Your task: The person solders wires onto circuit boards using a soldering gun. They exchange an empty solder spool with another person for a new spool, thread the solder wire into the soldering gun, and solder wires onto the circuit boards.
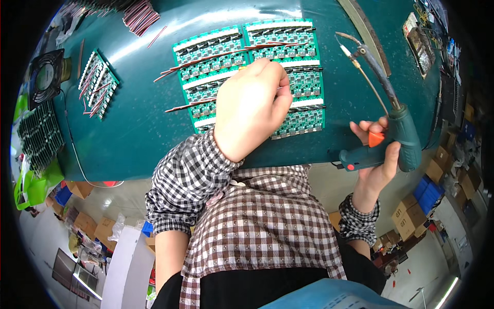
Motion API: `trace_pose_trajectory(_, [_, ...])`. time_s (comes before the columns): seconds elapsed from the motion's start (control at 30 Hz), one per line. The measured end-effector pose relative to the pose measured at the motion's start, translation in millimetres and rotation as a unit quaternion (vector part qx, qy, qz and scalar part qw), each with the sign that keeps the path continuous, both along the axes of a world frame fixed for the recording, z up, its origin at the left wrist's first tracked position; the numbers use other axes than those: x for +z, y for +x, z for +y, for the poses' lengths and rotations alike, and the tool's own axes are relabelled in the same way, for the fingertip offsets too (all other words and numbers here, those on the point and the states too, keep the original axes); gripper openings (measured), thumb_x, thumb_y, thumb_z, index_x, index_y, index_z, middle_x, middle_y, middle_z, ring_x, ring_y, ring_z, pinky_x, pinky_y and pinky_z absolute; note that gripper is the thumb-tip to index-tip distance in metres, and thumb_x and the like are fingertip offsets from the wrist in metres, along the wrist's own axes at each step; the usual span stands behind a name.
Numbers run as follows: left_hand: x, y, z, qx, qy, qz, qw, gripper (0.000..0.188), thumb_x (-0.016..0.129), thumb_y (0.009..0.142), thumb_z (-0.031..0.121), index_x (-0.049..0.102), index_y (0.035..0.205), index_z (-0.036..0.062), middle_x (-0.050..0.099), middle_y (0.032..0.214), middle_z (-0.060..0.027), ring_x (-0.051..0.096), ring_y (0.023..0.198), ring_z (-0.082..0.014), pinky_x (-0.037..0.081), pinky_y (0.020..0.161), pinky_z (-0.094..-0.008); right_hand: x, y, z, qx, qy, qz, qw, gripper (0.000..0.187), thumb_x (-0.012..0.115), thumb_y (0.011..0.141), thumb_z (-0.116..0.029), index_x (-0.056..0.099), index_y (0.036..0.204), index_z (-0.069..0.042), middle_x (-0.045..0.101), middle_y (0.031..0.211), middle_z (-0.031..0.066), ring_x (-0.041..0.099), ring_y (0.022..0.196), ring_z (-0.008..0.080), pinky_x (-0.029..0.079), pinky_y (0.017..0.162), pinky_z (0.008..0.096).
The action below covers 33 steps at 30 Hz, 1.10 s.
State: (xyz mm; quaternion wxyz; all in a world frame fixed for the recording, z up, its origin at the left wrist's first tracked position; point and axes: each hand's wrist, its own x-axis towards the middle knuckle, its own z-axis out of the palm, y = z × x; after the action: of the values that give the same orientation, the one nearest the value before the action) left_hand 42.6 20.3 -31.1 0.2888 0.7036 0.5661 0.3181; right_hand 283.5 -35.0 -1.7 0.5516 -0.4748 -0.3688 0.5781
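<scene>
My left hand is over two green circuit board panels lying side by side on the table. Its fingers are closed in a pinch, and whatever they hold is hidden from me. Thin red and black wires lie across the left panel, sticking out past its left edge. Out to the right, my right hand is wrapped round the handle of a dark green soldering gun with an orange trigger. The gun's metal tip points up and to the left, apart from the boards.
Another wired board panel lies to the left, near a black fan. A bundle of wires is at the far edge. Toward the far right stand a long bar and a worn metal tray. Stacked boards sit at the left edge.
</scene>
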Motion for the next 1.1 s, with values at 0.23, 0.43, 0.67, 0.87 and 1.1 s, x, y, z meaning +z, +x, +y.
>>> trace_pose_trajectory(0.23, [3, -15, 7, 0.035, -0.047, -0.086, 0.995, 0.007, 0.061, 0.072, 0.000, 0.057, 0.076, 0.0036, 0.054, 0.069, 0.0013, 0.046, 0.057, -0.0048, 0.037, 0.050, -0.0192, 6, 14, -10, -0.006, -0.041, -0.030, 0.999, 0.053, 0.050, 0.091, -0.036, 0.042, 0.120, 0.008, 0.058, 0.099, 0.0140, 0.057, 0.099, 0.0283, 0.055, 0.081, 0.0421])
trace_pose_trajectory(0.43, [9, -23, 6, 0.048, -0.093, -0.117, 0.988, 0.008, 0.065, 0.073, 0.001, 0.059, 0.079, 0.0023, 0.054, 0.070, 0.0025, 0.042, 0.060, -0.0022, 0.034, 0.052, -0.0171, 3, 17, -14, -0.004, -0.060, -0.026, 0.998, 0.053, 0.051, 0.090, -0.035, 0.042, 0.119, 0.008, 0.057, 0.099, 0.0154, 0.059, 0.095, 0.0277, 0.056, 0.079, 0.0396])
trace_pose_trajectory(0.67, [-2, 1, 5, 0.005, -0.014, -0.051, 0.999, 0.009, 0.061, 0.068, -0.001, 0.056, 0.073, 0.0036, 0.054, 0.067, -0.0035, 0.049, 0.055, -0.0123, 0.040, 0.050, -0.0236, 13, 14, -18, -0.014, -0.058, -0.044, 0.997, 0.054, 0.054, 0.089, -0.035, 0.043, 0.117, 0.010, 0.058, 0.096, 0.0159, 0.061, 0.092, 0.0285, 0.057, 0.074, 0.0372])
trace_pose_trajectory(0.87, [-8, 4, 4, 0.019, 0.016, 0.011, 1.000, 0.009, 0.063, 0.068, 0.002, 0.055, 0.072, 0.0047, 0.056, 0.067, -0.0054, 0.056, 0.057, -0.0183, 0.044, 0.049, -0.0283, 15, 9, -21, -0.050, -0.047, -0.071, 0.995, 0.054, 0.060, 0.085, -0.029, 0.047, 0.115, 0.013, 0.061, 0.091, 0.0192, 0.064, 0.085, 0.0319, 0.059, 0.067, 0.0395])
trace_pose_trajectory(1.1, [-10, 3, 4, 0.014, 0.017, 0.003, 1.000, 0.010, 0.063, 0.067, 0.002, 0.055, 0.071, 0.0050, 0.056, 0.067, -0.0045, 0.055, 0.056, -0.0172, 0.044, 0.050, -0.0284, 20, 7, -25, -0.054, -0.061, -0.077, 0.994, 0.053, 0.062, 0.083, -0.028, 0.049, 0.113, 0.013, 0.062, 0.088, 0.0169, 0.065, 0.080, 0.0303, 0.059, 0.066, 0.0386])
